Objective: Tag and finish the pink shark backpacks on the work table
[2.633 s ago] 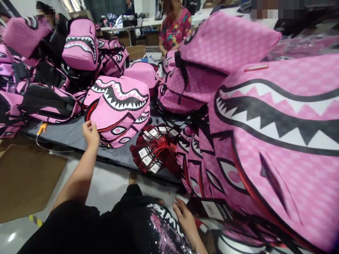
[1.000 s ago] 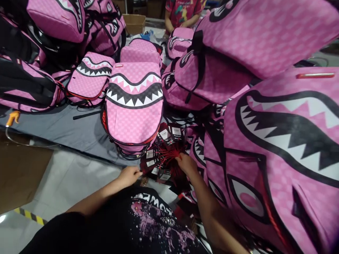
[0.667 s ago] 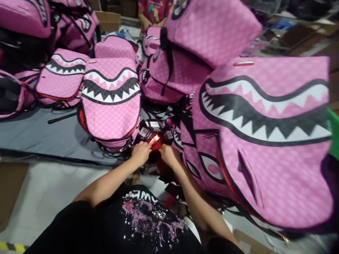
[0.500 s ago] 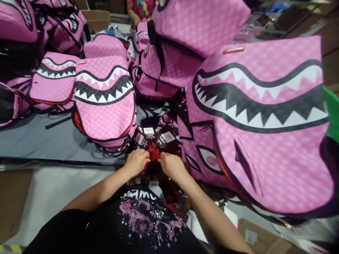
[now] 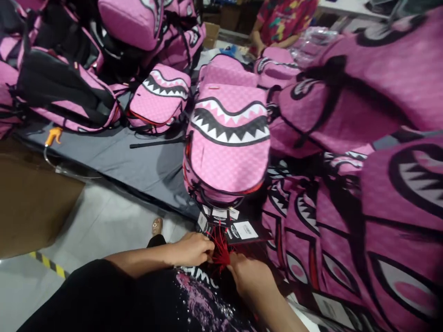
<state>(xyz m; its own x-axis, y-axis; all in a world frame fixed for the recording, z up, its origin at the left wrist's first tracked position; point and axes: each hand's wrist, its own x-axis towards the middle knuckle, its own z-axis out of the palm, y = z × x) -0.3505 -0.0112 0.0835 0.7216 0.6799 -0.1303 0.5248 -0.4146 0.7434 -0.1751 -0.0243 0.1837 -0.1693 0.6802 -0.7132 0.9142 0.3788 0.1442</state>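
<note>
A bundle of red strings (image 5: 220, 251) is gathered between my two hands, close to my body at the table's front edge. Black hang tags with white labels (image 5: 245, 230) fan out from the far end of the strings. My left hand (image 5: 194, 250) has its fingers curled and pressed on the bundle from the left. From the right, my right hand (image 5: 251, 274) closes on the same strings; its fingertips are partly hidden. Just beyond the tags, a pink backpack (image 5: 231, 161) with a printed shark mouth lies on its back.
Pink backpacks (image 5: 304, 230) stand in a row at right, with more piled behind. A smaller pink bag (image 5: 161, 97) and a black-backed backpack (image 5: 65, 87) lie left. An orange air gun (image 5: 53, 136) hangs at the grey table's (image 5: 138, 166) edge. Another person (image 5: 282, 23) is across the table.
My view has turned left, so the backpacks appear farther right and the air gun shows. Both hands still hold the red strings, now lower in the picture and nearer my body.
</note>
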